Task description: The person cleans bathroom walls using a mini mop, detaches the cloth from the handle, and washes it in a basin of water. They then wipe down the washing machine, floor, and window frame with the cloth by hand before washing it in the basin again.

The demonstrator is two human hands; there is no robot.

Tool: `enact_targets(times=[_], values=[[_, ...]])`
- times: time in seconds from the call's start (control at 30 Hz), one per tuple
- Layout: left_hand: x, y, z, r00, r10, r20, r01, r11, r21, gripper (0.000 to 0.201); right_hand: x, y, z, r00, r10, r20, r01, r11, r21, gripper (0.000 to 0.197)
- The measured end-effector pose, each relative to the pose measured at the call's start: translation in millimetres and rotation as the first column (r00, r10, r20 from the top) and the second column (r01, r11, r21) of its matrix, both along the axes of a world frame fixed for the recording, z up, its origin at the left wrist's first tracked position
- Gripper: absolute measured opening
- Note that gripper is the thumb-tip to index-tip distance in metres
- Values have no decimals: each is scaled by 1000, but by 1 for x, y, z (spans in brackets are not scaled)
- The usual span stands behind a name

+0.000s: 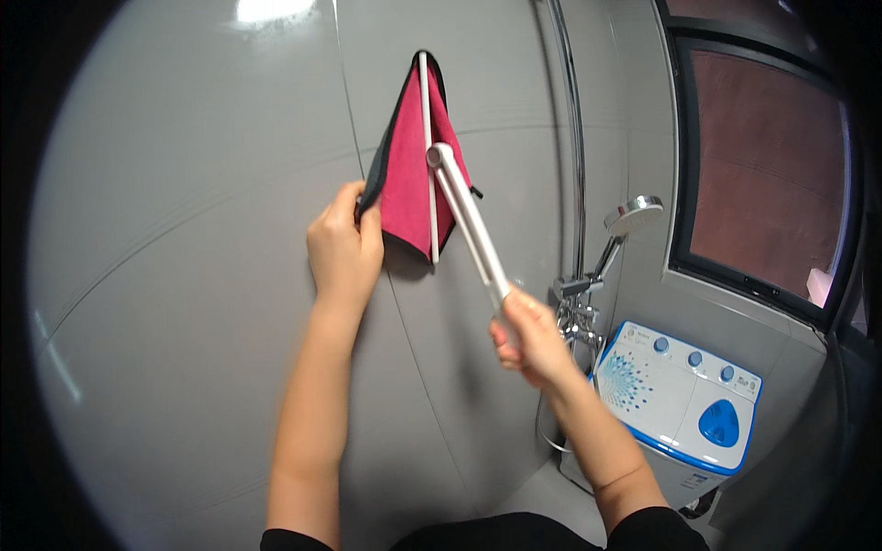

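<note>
My right hand is wrapped round the handle of a white squeegee-like wiper. Its handle slants up to a joint on a long thin white bar that stands nearly upright before the grey wall. A pink cloth with a grey back and dark edging lies behind the bar, peaked at the bar's top end and spreading to both sides. At the cloth's lower left edge, my left hand pinches it between thumb and fingers. Whether the cloth touches the wall I cannot tell.
Large grey tiles cover the wall. To the right, a chrome shower pipe carries a hand shower and a mixer tap. A white and blue washing machine stands low at right, below a dark-framed window.
</note>
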State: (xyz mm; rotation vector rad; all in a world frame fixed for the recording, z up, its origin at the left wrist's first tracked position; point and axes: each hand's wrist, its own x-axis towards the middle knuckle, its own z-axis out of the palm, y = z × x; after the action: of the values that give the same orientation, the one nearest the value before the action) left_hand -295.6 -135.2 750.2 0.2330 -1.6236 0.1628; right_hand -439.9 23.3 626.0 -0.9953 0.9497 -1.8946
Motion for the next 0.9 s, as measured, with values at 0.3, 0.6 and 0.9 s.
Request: enact_targets(times=[0.3, 0.6, 0.9], values=[[-9, 27, 19, 957, -288, -44, 290, 956, 47, 31, 19, -92, 37, 307, -854, -420, 462, 519, -719, 45], [-8, 42, 22, 961, -269, 62, 265, 962, 67, 31, -136, -123, 148, 262, -928, -266, 812, 360, -459, 43], [-4, 36, 40, 986, -163, 18, 164, 985, -47, 22, -44, -116, 137, 76, -885, -459, 582, 414, -700, 48]])
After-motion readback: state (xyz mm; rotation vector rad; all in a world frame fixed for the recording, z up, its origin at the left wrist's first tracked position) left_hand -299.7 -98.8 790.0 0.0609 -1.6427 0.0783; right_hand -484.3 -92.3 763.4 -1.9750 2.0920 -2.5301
